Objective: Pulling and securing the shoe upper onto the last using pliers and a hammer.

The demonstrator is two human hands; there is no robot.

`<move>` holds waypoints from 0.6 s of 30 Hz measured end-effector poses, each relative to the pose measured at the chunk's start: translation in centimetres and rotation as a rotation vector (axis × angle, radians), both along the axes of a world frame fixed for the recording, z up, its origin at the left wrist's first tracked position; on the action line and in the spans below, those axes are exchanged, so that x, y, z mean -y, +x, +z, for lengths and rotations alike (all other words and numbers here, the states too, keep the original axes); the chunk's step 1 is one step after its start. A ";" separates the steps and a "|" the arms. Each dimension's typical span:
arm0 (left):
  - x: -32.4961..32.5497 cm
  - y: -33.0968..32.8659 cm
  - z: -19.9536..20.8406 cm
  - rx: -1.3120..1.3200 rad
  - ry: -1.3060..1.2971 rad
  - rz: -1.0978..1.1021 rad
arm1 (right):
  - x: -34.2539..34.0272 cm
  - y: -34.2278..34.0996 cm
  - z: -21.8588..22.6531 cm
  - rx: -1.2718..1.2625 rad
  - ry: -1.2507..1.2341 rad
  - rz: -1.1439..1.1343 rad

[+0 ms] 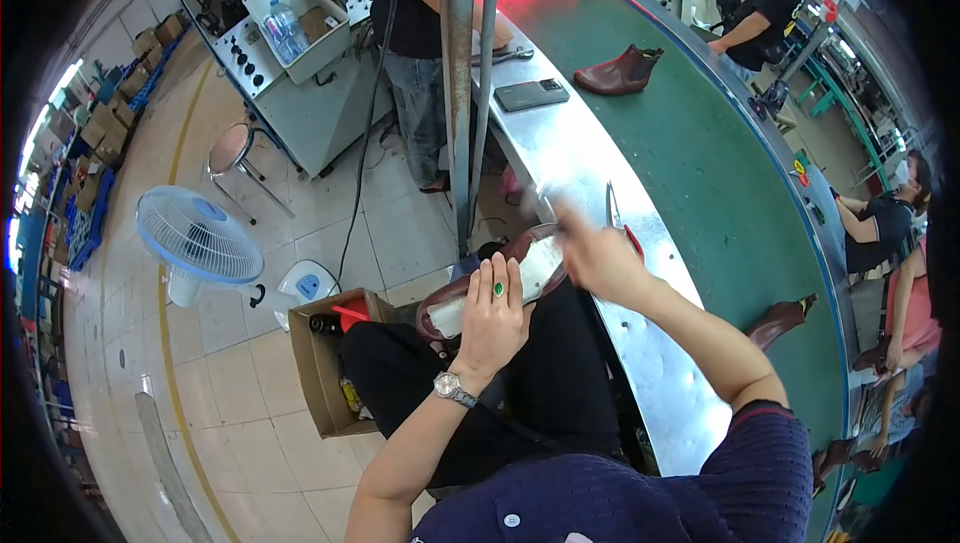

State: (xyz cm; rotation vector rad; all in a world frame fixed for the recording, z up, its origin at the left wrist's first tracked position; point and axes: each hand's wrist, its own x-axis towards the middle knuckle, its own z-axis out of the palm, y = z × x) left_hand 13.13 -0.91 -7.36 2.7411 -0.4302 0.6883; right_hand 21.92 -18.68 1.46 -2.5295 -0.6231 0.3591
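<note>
A brown leather shoe (443,295) lies bottom up across my lap, its pale underside (537,265) facing me. My left hand (492,313), with a green-stoned ring and a wristwatch, rests over the middle of it. Its fingers are straight and flat against the pale surface; the thumb is hidden. Above the shoe's right end, my right hand (605,261) is closed in a fist around a hammer-like tool (541,205). Motion smears this tool, so its exact kind does not show. Just beyond the right hand, a pointed metal tool (613,206) lies on the bench.
Right of me runs a metal bench edge (648,363) beside a green conveyor (690,183) carrying brown boots (620,71). A phone (531,95) lies farther up. A metal post (460,93) rises ahead; a cardboard box (322,383) and fan (200,243) stand left. Other people work nearby.
</note>
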 end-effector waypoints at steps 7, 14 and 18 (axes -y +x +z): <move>0.3 -0.3 -0.3 0.016 -0.020 0.039 | -0.6 -0.8 2.9 0.048 0.337 -0.029; 0.0 -0.4 0.0 0.016 -0.035 0.022 | -0.4 0.5 2.2 -0.005 -0.078 0.096; 0.8 -0.2 0.3 -0.015 -0.033 0.035 | 0.5 -0.9 -3.1 0.070 0.234 -0.125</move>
